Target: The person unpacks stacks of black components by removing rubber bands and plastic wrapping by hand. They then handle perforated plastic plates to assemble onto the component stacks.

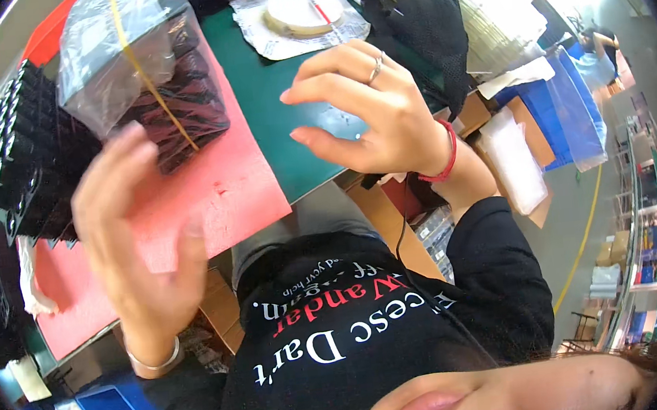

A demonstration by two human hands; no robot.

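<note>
L hand at 9 o'clock, motion-blurred, spread wide w/ thumb well apart from fingers, above the pink sheet. Its fingertips are nearest the bagged bundle at 10–11 o'clock: dark stuff in clear plastic w/ a yellow strap running over it, sitting on the sheet; can't tell if fingers touch the plastic. R hand at 1 o'clock, also wide: fingers loosely bent, gap btwn thumb & index, over the green tabletop; ring on one finger, red cord at wrist. Stack of blk trays at 9–10 o'clock, just beside the bundle. At 12, white round roll on a crinkly wrapper, w/ slim red-white stick on top. Blk mesh at 1, beyond R hand; open carton w/ white packing at 3.
</note>
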